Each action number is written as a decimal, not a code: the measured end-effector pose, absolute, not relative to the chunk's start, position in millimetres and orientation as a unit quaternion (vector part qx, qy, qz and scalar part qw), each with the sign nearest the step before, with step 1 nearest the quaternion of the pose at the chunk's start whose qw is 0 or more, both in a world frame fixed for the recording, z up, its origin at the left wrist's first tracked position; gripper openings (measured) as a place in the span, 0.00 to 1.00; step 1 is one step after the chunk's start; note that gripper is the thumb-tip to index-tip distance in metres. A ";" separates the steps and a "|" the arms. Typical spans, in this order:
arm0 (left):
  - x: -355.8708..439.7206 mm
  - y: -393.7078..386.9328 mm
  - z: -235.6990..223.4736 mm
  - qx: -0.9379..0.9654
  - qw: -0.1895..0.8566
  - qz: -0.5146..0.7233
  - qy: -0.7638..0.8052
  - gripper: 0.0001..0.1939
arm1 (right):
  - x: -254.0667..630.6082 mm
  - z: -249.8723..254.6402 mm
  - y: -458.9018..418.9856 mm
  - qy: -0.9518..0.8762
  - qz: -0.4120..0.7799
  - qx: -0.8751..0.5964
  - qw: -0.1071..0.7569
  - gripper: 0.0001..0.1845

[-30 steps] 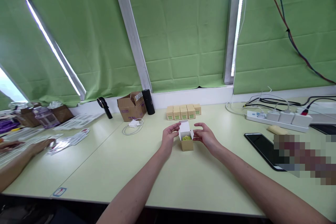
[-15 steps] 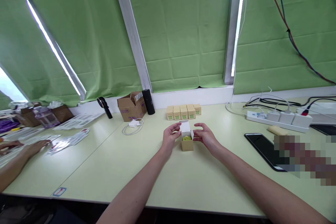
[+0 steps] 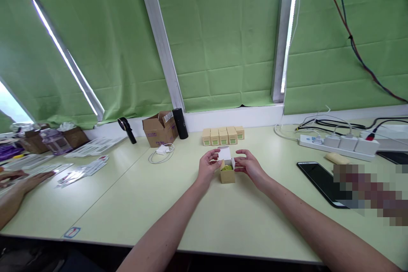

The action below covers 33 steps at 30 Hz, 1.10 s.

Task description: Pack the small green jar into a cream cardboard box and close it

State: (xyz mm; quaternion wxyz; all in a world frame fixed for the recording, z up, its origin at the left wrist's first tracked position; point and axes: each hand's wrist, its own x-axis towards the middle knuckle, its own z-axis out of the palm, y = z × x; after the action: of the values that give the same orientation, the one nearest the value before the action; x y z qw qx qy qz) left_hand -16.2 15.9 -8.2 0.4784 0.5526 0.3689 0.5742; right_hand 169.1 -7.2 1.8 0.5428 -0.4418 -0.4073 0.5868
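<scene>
A small tan carton (image 3: 227,176) stands on the pale green table (image 3: 197,212), its white top flaps raised and something yellow-green showing inside. My left hand (image 3: 208,167) cups its left side, fingertips pinching the left flap. My right hand (image 3: 250,165) holds the right side, thumb and fingers curled on the right flap. Behind it, a row of several closed tan cartons (image 3: 223,135) with green labels lines the window sill side.
A brown cardboard box (image 3: 159,129), a black cylinder (image 3: 180,123) and a white charger (image 3: 163,150) lie at the back left. A phone (image 3: 320,179) and a power strip (image 3: 338,142) are to the right. Another person's hand (image 3: 27,179) rests on papers far left.
The left flap has folded down under my left fingers and the back flap has lowered a little. The other person's hand at far left has slid further left.
</scene>
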 end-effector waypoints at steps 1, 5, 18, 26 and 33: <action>-16.0 16.0 -8.4 0.554 0.477 0.574 0.369 0.25 | 169.2 1.8 -7.4 -0.408 0.586 -0.443 0.542 0.24; -15.7 15.5 -7.9 0.560 0.472 0.573 0.369 0.24 | 169.5 0.5 -7.7 -0.413 0.578 -0.450 0.542 0.24; -14.8 15.4 -8.7 0.571 0.457 0.572 0.372 0.24 | 169.5 -3.7 -5.3 -0.420 0.572 -0.450 0.542 0.25; -15.2 18.6 -12.2 0.578 0.448 0.572 0.372 0.24 | 167.5 -3.6 -7.7 -0.444 0.561 -0.451 0.534 0.22; -15.9 21.8 -15.3 0.580 0.448 0.572 0.369 0.25 | 165.7 -9.6 -6.8 -0.481 0.543 -0.462 0.510 0.26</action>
State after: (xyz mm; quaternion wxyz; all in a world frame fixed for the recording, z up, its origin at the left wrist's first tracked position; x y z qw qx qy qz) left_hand -15.9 21.8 -15.3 0.4482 0.5802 0.3685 0.5715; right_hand 165.7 -6.8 -9.6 0.5097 -0.4623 -0.4812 0.5431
